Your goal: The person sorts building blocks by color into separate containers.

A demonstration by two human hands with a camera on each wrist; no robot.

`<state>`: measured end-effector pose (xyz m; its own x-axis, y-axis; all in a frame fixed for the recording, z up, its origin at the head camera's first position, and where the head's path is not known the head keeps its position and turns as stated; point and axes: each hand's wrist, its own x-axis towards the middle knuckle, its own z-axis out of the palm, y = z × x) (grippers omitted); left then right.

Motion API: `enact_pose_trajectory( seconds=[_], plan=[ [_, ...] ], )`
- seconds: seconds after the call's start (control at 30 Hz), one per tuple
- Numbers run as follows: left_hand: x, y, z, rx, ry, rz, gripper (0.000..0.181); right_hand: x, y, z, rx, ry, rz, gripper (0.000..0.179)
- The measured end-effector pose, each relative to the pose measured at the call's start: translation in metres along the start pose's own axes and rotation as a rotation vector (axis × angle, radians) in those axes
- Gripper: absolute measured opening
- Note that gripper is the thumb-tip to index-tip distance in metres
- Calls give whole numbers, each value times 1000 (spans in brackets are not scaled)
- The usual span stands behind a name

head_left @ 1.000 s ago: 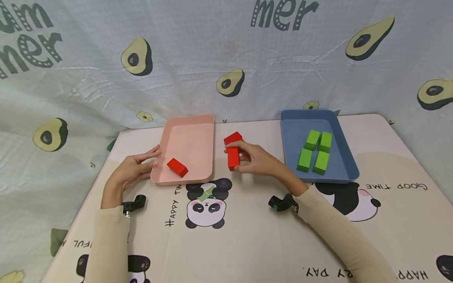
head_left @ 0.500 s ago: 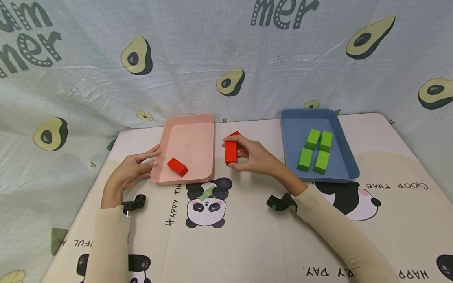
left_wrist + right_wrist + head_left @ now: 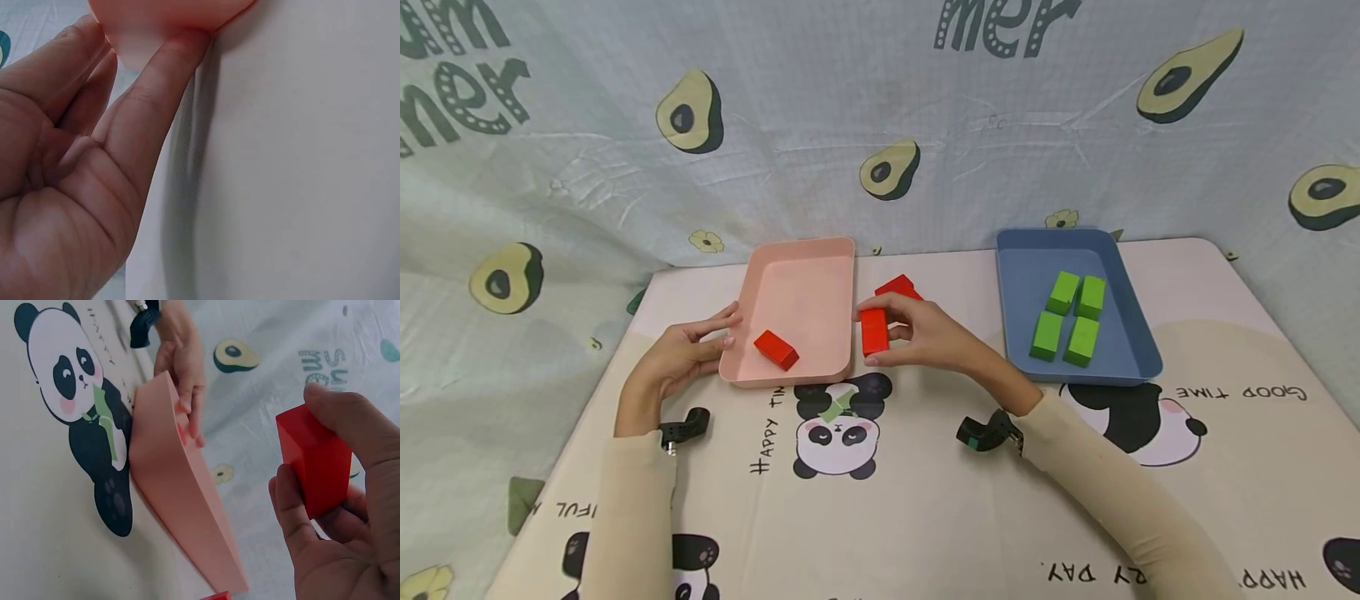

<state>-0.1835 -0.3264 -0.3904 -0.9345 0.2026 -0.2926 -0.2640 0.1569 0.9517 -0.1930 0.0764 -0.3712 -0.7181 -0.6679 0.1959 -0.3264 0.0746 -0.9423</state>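
Observation:
A red block (image 3: 874, 332) is pinched between the thumb and fingers of my right hand (image 3: 928, 333), beside the right wall of the pink tray (image 3: 801, 279). The right wrist view shows this held block (image 3: 315, 462) off the table. My left hand (image 3: 683, 358) touches the tray's left side with fairly straight fingers; in the left wrist view its thumb (image 3: 150, 103) lies against the tray's outer wall (image 3: 144, 31). One red block (image 3: 777, 350) lies inside the tray near its front. Another red block (image 3: 898, 287) sits behind my right hand, partly hidden by it.
To the right stands a blue tray (image 3: 1045, 250) holding several green blocks (image 3: 1082, 342). The table (image 3: 925, 517) has a panda-print cover, and a pale avocado-print cloth (image 3: 805, 100) hangs behind it.
My right hand has moved left with the red block, towards the pink tray's right wall, uncovering more of the red block behind it. My left hand stays at the tray.

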Motion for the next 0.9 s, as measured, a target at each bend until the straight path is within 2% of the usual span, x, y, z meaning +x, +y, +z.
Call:
enact_pose_trajectory(
  seconds=[0.33,0.63,0.73,0.9],
  plan=[
    [2,0,0,36,17,-15,62,1,-7,0,-147,-8,-78,62],
    [3,2,2,39,5,-15,62,4,-7,-2,-171,-6,-131,61],
    [2,6,3,106,19,-5,62,6,-6,-1,-144,-7,-137,62],
    [-2,12,4,267,61,28,59,8,-4,0,-48,-12,-135,64]
  ],
)
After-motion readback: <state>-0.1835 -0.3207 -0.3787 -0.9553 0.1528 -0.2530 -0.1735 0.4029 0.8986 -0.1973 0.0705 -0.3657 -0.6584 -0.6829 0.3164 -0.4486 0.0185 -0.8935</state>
